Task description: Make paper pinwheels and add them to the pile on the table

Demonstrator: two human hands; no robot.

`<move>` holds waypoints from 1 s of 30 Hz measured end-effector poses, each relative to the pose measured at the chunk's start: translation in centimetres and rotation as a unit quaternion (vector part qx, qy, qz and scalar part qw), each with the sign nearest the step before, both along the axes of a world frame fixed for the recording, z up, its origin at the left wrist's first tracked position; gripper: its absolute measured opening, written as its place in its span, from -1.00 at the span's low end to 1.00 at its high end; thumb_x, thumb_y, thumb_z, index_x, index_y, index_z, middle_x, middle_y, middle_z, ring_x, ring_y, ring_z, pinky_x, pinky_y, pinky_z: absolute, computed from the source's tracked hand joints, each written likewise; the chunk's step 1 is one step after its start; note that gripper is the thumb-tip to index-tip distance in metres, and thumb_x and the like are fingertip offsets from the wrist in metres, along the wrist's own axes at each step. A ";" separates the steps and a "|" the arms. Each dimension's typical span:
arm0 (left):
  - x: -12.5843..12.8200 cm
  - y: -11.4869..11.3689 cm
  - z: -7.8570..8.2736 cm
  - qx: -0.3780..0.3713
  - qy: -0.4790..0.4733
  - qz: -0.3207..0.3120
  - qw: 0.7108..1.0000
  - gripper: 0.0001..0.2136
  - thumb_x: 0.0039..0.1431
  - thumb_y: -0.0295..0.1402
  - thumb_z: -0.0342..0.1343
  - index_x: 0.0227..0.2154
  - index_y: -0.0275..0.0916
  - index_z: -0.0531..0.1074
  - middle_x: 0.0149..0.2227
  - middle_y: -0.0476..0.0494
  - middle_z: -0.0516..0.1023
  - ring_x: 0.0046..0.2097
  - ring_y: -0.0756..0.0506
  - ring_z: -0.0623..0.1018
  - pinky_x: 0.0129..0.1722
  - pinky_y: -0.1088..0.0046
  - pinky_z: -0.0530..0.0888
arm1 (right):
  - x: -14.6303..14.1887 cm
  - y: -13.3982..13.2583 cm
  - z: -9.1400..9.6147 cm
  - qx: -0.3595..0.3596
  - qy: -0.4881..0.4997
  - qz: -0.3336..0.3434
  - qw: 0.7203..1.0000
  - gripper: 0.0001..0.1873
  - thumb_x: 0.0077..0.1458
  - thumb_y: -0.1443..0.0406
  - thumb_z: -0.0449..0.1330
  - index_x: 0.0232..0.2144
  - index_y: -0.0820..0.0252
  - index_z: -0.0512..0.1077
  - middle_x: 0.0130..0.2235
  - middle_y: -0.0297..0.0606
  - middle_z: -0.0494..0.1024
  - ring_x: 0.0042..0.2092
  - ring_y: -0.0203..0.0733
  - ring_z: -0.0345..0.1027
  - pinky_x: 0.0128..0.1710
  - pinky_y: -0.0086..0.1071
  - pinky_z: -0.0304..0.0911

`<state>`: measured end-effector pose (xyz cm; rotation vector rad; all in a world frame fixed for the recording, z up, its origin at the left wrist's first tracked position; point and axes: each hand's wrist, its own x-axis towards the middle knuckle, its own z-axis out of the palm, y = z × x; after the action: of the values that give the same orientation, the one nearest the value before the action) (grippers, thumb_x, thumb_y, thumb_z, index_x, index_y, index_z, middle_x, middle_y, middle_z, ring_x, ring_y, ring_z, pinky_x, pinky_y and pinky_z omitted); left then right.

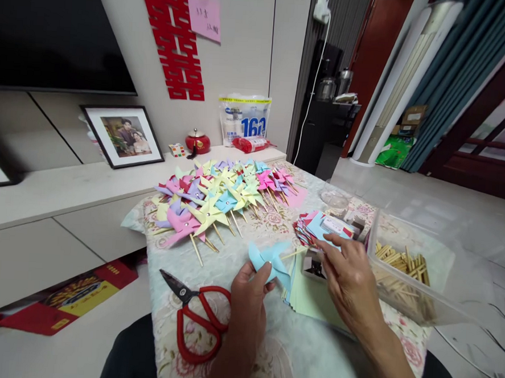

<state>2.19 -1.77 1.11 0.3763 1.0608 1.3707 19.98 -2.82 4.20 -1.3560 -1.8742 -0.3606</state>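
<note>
In my left hand [253,286] is a light blue paper pinwheel [277,263], the thumb pressed near its middle. A thin pale stick [292,253] shows at the pinwheel's right side. Over a small white box [311,271] with dark contents, my right hand [350,269] hovers with fingers stretched and apart; its fingertips are close to the box and the paper pile behind. I cannot make out anything held in it. Beneath the box lies a stack of pale green paper sheets [314,301]. Red-handled scissors [199,317] rest beside my left wrist.
Finished pinwheels [217,201] in several colours cover the table's far left. A clear plastic bin [412,304] holds short wooden sticks [402,264] on the right. Coloured papers [308,226] with a small white box [338,225] on top lie behind my right hand.
</note>
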 end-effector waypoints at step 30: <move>-0.4 0.5 -1.2 0.114 0.065 -0.031 0.991 -0.42 -0.06 0.05 0.31 -0.09 -0.33 0.52 -0.27 -0.22 0.62 -0.32 -0.12 0.56 -0.39 0.44 0.42 | 1.2 -0.7 1.2 -0.278 -0.183 -0.078 0.940 -0.73 0.25 0.49 0.00 -0.39 0.18 0.44 -0.32 -0.22 0.49 -0.39 -0.19 0.42 -0.43 -0.38 0.05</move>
<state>1.81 -1.23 -0.06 0.6700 0.9920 1.4308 21.19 -3.53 5.41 -1.9274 -2.2909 -0.1691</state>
